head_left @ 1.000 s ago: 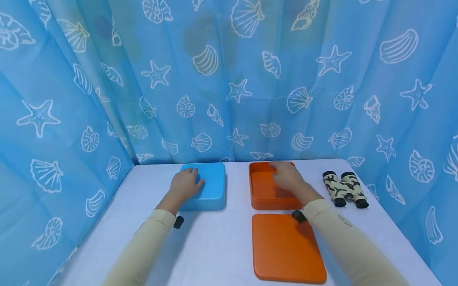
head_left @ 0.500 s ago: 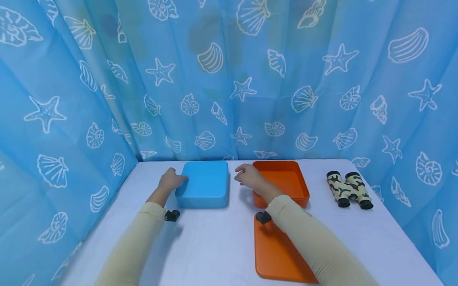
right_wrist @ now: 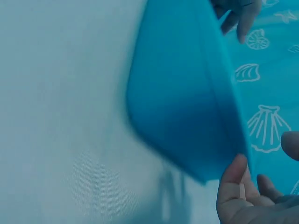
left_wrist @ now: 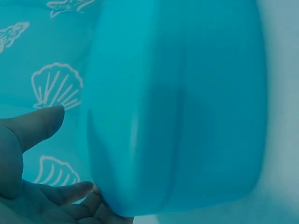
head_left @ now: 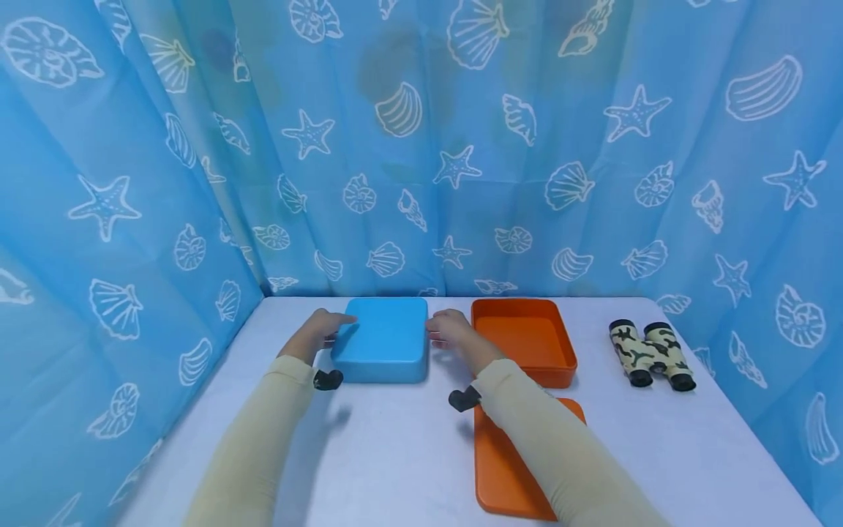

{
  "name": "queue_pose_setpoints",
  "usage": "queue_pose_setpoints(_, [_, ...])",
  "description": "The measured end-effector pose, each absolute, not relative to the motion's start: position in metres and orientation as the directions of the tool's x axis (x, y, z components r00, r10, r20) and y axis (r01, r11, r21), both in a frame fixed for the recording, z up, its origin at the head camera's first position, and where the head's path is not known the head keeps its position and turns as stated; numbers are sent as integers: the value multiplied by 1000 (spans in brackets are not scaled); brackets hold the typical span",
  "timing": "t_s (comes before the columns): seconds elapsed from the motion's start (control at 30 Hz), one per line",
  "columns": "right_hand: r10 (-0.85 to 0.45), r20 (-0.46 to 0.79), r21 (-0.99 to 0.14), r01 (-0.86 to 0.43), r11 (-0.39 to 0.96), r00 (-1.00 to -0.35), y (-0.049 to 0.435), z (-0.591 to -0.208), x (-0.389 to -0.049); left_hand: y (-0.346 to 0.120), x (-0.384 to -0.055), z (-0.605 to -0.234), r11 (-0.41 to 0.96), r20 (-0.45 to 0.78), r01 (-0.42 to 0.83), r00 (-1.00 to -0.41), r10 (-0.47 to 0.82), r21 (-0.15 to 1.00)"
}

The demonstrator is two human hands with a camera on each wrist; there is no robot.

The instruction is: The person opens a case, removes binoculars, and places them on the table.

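A closed light-blue box [head_left: 382,329] with rounded corners stands at the back of the table, left of centre. In the left wrist view, a seam runs round the blue box [left_wrist: 210,107] below its lid. My left hand [head_left: 320,331] is at its left side, fingertips touching the side wall and the thumb held out, apart from the box. At the opposite side is my right hand [head_left: 454,333]. The right wrist view has the right hand's fingertips [right_wrist: 235,168] against the lower corner of the wall, the thumb away from it.
A lidless orange box [head_left: 556,377] stands just right of my right hand. Its orange lid [head_left: 503,476] lies in front, partly under my right forearm. Camouflage binoculars [head_left: 648,353] rest at the table's right. A blue shell-patterned curtain [head_left: 408,146] encloses the back and sides.
My right hand has left the orange box and moved left to the blue box's right side. My left hand has slid off the blue box's top to its left side.
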State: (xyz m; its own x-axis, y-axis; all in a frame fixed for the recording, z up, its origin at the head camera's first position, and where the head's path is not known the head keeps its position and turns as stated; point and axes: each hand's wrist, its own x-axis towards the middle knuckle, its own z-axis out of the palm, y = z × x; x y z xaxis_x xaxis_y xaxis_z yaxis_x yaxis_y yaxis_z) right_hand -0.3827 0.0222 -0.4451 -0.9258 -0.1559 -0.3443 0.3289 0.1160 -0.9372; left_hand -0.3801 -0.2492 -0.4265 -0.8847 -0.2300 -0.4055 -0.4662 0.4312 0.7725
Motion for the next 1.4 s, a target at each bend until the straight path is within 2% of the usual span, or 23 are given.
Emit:
queue_pose_setpoints(0.1, [-140, -380, -923, 384, 2, -914, 22, -447, -383, -247, -383, -423, 374, -403, -469, -882, -246, 800])
queue_pose_setpoints(0.2, [-133, -419, -899, 431, -76, -898, 22, -448, -382, -246, -382, -421, 376, -411, -486, -872, -266, 789])
queue_pose_setpoints(0.4, [-116, -482, -860, 495, -126, -868, 25, -445, -381, -248, -382, -412, 418, -424, -495, -869, -256, 762])
queue_pose_setpoints(1.0, [-159, -557, -816, 573, -77, -815, 31, -433, -388, -240, -391, -406, 408, -479, -561, -827, -293, 720])
queue_pose_setpoints(1.23, [-141, -539, -836, 548, -28, -830, 27, -424, -385, -237, -392, -409, 392, -471, -541, -841, -267, 744])
queue_pose_setpoints(1.4, [-131, -524, -850, 527, 15, -841, 27, -426, -387, -239, -391, -411, 438, -436, -498, -867, -241, 748])
